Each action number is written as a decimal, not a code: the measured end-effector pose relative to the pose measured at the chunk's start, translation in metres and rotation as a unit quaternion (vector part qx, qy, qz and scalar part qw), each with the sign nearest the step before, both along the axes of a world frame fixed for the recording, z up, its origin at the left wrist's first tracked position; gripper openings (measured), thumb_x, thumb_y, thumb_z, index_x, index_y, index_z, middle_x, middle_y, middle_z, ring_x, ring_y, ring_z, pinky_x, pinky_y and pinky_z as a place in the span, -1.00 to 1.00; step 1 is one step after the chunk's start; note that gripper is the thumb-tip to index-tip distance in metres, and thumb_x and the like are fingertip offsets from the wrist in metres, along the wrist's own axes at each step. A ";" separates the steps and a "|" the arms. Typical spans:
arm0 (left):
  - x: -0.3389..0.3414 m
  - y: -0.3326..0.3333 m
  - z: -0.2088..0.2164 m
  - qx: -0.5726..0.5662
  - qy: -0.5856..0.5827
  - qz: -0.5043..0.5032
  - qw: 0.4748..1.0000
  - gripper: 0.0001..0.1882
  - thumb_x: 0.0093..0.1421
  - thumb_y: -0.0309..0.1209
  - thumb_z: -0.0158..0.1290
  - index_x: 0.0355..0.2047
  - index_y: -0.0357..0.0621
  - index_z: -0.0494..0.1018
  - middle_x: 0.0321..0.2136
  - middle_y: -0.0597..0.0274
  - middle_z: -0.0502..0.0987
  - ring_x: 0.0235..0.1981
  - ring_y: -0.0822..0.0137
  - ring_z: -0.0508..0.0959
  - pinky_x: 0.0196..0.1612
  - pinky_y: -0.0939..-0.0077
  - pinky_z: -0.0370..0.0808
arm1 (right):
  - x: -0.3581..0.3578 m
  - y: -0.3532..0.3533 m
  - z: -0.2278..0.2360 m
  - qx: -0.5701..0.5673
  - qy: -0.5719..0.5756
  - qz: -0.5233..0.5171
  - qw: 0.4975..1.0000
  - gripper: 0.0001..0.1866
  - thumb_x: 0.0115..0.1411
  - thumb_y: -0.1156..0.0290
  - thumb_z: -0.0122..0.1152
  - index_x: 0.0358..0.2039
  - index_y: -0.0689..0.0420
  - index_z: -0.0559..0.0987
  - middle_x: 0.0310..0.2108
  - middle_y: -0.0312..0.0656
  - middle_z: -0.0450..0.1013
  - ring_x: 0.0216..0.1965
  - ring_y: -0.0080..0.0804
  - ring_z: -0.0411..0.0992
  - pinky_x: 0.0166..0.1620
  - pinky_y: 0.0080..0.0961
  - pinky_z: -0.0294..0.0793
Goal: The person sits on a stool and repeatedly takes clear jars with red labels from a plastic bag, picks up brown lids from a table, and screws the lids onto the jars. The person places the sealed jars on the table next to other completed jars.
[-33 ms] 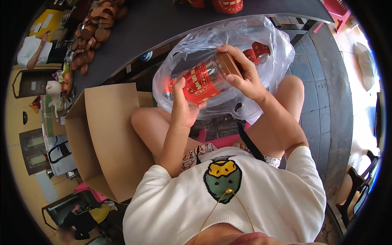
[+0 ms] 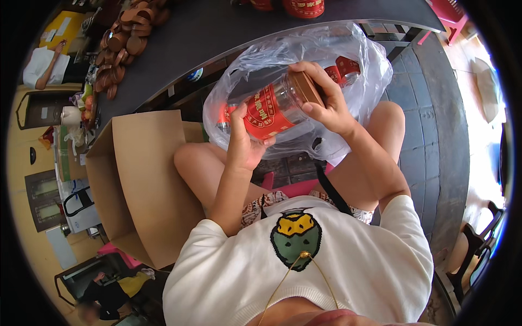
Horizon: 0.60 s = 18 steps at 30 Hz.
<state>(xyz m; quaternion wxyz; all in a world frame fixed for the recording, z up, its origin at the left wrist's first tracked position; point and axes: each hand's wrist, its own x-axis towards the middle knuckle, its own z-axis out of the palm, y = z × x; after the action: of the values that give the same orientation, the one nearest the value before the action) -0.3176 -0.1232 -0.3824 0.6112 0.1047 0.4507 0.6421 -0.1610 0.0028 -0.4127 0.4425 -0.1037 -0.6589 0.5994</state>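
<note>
My left hand (image 2: pixel 244 142) is wrapped round a clear jar (image 2: pixel 265 113) with a red, gold-printed label. The jar lies tilted, its lidded end up to the right. Over that end, my right hand (image 2: pixel 333 104) grips the brown lid (image 2: pixel 305 89), thumb on the near side and fingers on the far side. How tightly the lid sits cannot be told. Beneath and behind the jar is a translucent plastic bag (image 2: pixel 375 73), gaping between my knees. Inside it show other red-labelled jars (image 2: pixel 347 66), partly hidden by the bag and my hands.
A dark table (image 2: pixel 201 27) runs across the far side, with a heap of brown lids (image 2: pixel 117 57) at its left and red jars (image 2: pixel 303 6) at its far edge. An open cardboard box (image 2: pixel 149 185) stands by my left leg. Two other people are at far left.
The jar has rolled very slightly, shifting its label's print. My two hands stay in nearly the same place.
</note>
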 end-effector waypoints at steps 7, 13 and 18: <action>-0.016 -0.004 -0.008 -0.053 -0.097 -0.068 0.992 -0.64 0.25 0.04 -0.12 -0.11 0.14 0.38 -0.24 0.48 0.51 -0.41 0.52 0.48 -0.67 0.67 0.24 | -0.001 0.004 -0.001 0.148 0.013 -0.002 0.989 -0.37 -0.07 0.13 0.29 0.01 0.19 0.47 -0.06 -0.05 0.31 -0.01 -0.16 0.33 0.06 -0.31 0.31; -0.020 -0.006 -0.007 -0.084 -0.148 -0.084 0.982 -0.64 0.27 0.03 -0.13 -0.09 0.13 0.35 -0.23 0.47 0.49 -0.42 0.52 0.47 -0.65 0.71 0.24 | -0.003 0.002 -0.004 0.207 -0.009 -0.015 0.978 -0.32 0.03 0.01 0.22 0.06 0.20 0.38 0.00 -0.01 0.24 0.04 -0.16 0.29 0.07 -0.27 0.31; 0.008 -0.007 -0.008 0.037 0.241 0.014 0.970 -0.45 0.25 -0.10 -0.08 0.11 0.04 -0.04 -0.04 0.11 0.29 -0.19 0.33 0.44 -0.36 0.40 0.42 | -0.006 -0.016 -0.009 -0.190 0.019 0.050 0.980 -0.42 0.13 0.28 0.05 0.18 0.13 0.29 0.06 -0.14 0.25 0.07 -0.30 0.26 0.10 -0.42 0.29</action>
<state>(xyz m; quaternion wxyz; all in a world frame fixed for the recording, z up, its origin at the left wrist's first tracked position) -0.3097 -0.1307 -0.3904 0.4709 0.2727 0.5624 0.6226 -0.1673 -0.0132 -0.4214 0.3965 -0.1414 -0.5292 0.7368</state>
